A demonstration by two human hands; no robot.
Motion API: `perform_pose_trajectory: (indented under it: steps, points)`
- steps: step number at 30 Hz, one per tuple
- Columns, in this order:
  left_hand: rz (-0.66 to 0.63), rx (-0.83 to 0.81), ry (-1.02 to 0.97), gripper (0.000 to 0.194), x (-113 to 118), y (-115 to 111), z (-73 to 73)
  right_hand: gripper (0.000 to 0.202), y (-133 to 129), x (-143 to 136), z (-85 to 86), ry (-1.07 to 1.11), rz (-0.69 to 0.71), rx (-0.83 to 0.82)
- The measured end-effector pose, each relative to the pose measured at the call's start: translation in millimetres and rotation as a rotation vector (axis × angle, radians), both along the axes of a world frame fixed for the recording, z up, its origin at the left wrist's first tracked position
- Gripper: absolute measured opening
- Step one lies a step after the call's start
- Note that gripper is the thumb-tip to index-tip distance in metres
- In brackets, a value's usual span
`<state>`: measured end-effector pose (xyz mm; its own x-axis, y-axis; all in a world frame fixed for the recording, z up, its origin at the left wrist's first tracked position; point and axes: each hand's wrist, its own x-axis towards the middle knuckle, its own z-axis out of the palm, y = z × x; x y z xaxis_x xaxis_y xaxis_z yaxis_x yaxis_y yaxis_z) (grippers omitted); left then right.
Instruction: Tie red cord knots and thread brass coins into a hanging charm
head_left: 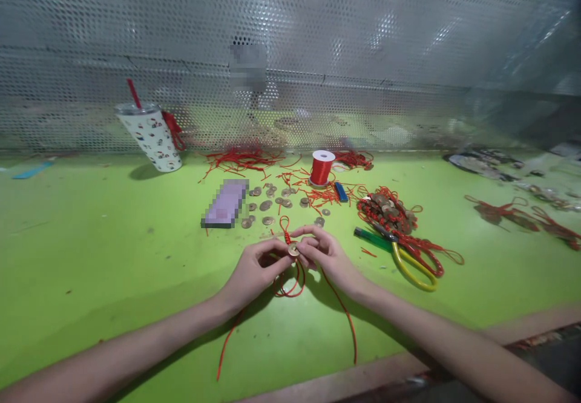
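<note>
A round coin point(294, 250) with a hole sits between my two hands at the middle of the view. My left hand point(261, 268) pinches its left edge, and my right hand point(327, 256) has fingers closed at its right side. A red cord point(287, 237) with a knot and small loop rises above the coin. More cord loops below it, and two long ends trail down onto the green table point(149, 252). Several loose coins point(268, 221) lie just beyond my hands.
Scissors point(415, 264), a green lighter point(374, 239) and a pile of knotted coins point(387, 207) are at right. Behind are a red spool point(321, 170), a blue lighter point(341, 192) and cord scraps point(245, 159). Left stand a cup point(154, 138) and a blurred purple object point(226, 203).
</note>
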<state>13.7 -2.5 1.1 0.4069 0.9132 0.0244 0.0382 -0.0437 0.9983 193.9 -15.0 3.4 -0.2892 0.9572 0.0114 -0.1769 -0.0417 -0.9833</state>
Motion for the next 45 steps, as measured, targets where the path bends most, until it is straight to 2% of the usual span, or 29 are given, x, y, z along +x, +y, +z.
perform_pose_trajectory:
  steps: [8, 14, 21, 24, 29, 38, 42, 45]
  points:
    - [0.038, -0.038, -0.049, 0.017, -1, -1, 3.5, 0.030, -1, 1, -0.8, 0.001, 0.005, 0.001]
    - [0.062, -0.043, -0.052, 0.018, -2, -2, 1.8, 0.025, -3, 1, -1.7, -0.047, -0.087, 0.072]
    - [-0.018, 0.002, -0.033, 0.012, -3, -2, -0.2, 0.019, -3, -2, -8.1, -0.140, -0.076, 0.179]
    - [-0.017, -0.004, -0.032, 0.012, -1, -2, 0.3, 0.018, -3, -2, -9.0, -0.154, -0.079, 0.173]
    - [-0.010, -0.046, -0.055, 0.028, 1, -5, 2.2, 0.016, -3, -2, -8.2, -0.198, -0.094, 0.183]
    - [0.005, -0.011, -0.020, 0.023, 1, -6, 3.3, 0.019, -4, -1, -8.6, -0.240, -0.103, 0.185]
    - [0.011, 0.029, 0.030, 0.020, -1, -7, 5.1, 0.021, -7, -1, -3.7, -0.212, -0.119, 0.187]
    - [-0.043, 0.179, 0.158, 0.017, -7, -9, 3.7, 0.019, -11, 0, -0.4, -0.157, -0.185, 0.198]
